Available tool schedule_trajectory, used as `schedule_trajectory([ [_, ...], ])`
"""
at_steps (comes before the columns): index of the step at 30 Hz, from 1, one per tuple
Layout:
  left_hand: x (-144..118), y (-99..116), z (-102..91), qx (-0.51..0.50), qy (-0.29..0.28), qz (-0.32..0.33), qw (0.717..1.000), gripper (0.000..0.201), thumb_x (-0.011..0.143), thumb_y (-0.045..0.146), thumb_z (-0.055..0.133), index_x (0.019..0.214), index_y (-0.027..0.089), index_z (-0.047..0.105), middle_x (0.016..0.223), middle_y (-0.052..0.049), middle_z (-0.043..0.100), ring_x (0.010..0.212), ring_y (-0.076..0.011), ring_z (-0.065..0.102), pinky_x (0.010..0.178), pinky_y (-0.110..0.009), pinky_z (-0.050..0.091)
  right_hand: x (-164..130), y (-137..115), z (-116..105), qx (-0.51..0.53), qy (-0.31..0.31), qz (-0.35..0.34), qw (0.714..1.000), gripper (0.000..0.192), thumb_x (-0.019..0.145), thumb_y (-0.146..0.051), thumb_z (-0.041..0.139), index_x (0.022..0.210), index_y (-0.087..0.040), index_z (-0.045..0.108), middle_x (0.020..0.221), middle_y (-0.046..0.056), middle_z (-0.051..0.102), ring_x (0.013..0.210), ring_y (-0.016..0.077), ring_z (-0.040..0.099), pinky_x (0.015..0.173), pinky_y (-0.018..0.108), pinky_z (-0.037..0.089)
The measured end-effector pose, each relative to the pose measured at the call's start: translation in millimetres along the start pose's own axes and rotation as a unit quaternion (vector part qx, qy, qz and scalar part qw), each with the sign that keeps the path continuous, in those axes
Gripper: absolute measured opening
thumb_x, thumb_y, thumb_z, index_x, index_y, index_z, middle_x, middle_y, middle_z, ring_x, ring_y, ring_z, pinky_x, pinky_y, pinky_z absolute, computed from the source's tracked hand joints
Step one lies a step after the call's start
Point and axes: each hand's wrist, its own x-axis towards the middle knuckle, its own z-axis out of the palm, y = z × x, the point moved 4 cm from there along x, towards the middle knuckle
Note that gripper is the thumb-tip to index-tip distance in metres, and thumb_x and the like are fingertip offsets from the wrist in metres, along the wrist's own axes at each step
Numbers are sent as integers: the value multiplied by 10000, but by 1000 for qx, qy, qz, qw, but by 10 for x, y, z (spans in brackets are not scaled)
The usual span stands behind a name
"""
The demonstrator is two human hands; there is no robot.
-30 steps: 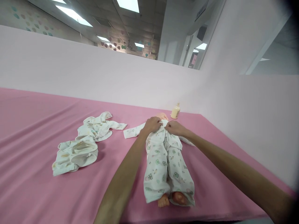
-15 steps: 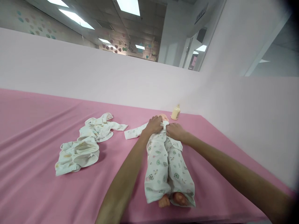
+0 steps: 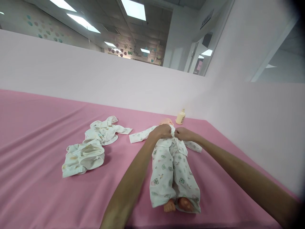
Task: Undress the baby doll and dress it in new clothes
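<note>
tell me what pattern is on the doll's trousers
White with small green and grey animal-like prints, on the doll's trousers; the head view shows it, though the prints are too small to identify.

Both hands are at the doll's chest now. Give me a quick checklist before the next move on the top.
1. Left hand on the doll's top at the chest: ok.
2. Right hand on the top's other front edge: ok.
3. Front edges closed or fastened: cannot tell, hands cover them.
4. Doll flat on its back on the pink sheet: ok.
5. Trousers on, feet showing: ok.
6. Spare clothes and bottle apart from the doll: ok.
</note>
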Motion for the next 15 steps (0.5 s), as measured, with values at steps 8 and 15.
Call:
schedule_trajectory([
  [8, 47, 39, 58, 103, 70, 24, 992, 231, 698, 57, 511, 534, 175, 400, 660, -52, 524, 646, -178, 518, 574, -299, 297, -71, 86, 35, 306, -2, -32, 951, 150, 875, -246, 454, 733, -196, 455, 682, -10, 527, 641, 132, 501, 583, 240, 404],
  [15, 81, 10, 61, 103, 95, 50, 989, 197, 730, 90, 488, 555, 176, 512, 711, -71, 577, 690, -184, 524, 598, -297, 318, -22, 78, 161, 195, 93, -7, 976, 100, 880, -194, 425, 810, -186, 496, 780, 22, 590, 707, 148, 512, 609, 246, 369],
])
